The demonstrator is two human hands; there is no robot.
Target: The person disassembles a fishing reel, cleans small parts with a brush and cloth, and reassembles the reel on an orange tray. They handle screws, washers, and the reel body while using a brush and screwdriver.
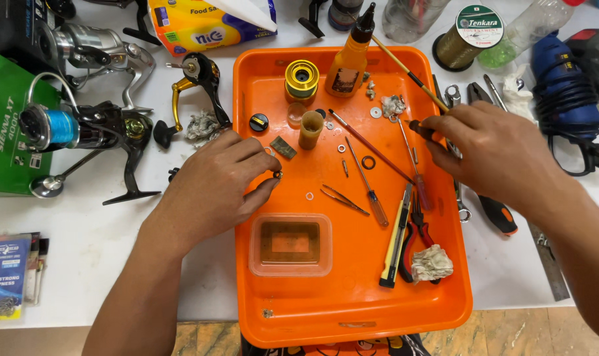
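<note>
Small metal ring point(277, 175) pinched over glossy orange tray point(352, 290).

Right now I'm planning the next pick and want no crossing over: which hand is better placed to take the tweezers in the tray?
Probably the left hand. It pinches a small ring beside the tweezers, though it is occupied. The right hand is farther off, gripping a thin brush.

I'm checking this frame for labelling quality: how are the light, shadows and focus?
Head view: even, bright light; soft shadows under the left hand and right hand; orange tray and white table sharp, no strong glare; slight wide-angle bending at the edges.
</note>
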